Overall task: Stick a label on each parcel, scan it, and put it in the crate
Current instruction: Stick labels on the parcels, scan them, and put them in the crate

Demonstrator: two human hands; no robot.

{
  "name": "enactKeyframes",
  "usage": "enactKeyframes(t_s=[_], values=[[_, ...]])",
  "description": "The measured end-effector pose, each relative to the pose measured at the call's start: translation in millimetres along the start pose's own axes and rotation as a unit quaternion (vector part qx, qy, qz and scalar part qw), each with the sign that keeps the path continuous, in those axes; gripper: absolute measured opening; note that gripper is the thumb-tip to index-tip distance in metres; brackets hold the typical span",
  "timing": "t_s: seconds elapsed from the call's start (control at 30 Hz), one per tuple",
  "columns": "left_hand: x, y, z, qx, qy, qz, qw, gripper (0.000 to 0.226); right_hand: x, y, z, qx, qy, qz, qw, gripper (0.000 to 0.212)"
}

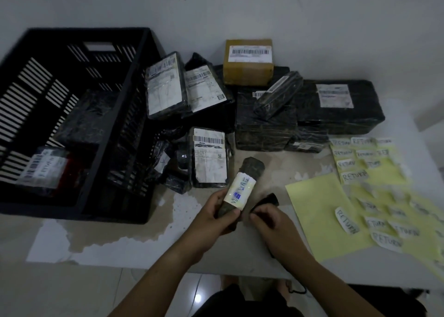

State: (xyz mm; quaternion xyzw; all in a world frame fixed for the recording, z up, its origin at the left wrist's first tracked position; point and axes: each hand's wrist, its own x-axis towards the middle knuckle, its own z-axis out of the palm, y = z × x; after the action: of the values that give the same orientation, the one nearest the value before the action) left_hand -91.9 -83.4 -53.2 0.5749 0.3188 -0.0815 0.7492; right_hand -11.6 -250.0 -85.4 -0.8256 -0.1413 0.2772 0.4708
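Observation:
My left hand [216, 217] grips the near end of a small dark wrapped parcel [252, 166] that carries a white handwritten label [239, 192]. A blue light patch falls on that label. My right hand [270, 223] holds a black handheld scanner [268, 200] just right of the parcel, its head pointing at the label. The black slatted crate [134, 88] stands at the left, with wrapped parcels inside; one of them [42, 168] bears a barcode and a RETURN label.
A pile of black wrapped parcels [264, 119] and a brown box [247, 62] lies behind, against the wall. Yellow backing sheets [319, 211] with several RETURN labels [347, 220] spread at the right. The table's front edge is just below my wrists.

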Motion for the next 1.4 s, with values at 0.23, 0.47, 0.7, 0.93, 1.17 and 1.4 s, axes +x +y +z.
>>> enactKeyframes(t_s=[0.23, 0.47, 0.7, 0.93, 1.17, 1.4], values=[[-7.2, 9.0, -18.5, -0.003, 0.035, -0.042, 0.999, 0.037, 6.4, 50.8, 1.5, -0.203, -0.014, 0.137, 0.969, 0.085], [-14.9, 15.4, -22.1, -0.013, 0.020, -0.023, 0.999, 0.041, 8.9, 58.6, -4.4, -0.204, -0.089, 0.153, 0.963, 0.057], [-6.4, 19.8, -13.6, -0.193, -0.044, -0.120, 0.973, 0.053, -0.6, 12.9, -33.4, 0.131, -0.045, 0.216, 0.967, 0.023], [-1.7, 22.4, -19.8, -0.214, -0.134, -0.195, 0.948, 0.035, -2.9, -43.2, -52.2, 0.295, 0.069, 0.126, 0.945, 0.016], [-0.1, 38.4, -18.4, -0.093, -0.129, -0.191, 0.969, 0.042, 3.7, -49.4, -51.9, 0.260, 0.111, 0.100, 0.954, 0.024], [12.2, 39.6, -8.2, -0.091, 0.004, -0.049, 0.995, 0.015, 6.5, -46.6, -50.4, 0.234, 0.165, 0.100, 0.953, 0.024]])
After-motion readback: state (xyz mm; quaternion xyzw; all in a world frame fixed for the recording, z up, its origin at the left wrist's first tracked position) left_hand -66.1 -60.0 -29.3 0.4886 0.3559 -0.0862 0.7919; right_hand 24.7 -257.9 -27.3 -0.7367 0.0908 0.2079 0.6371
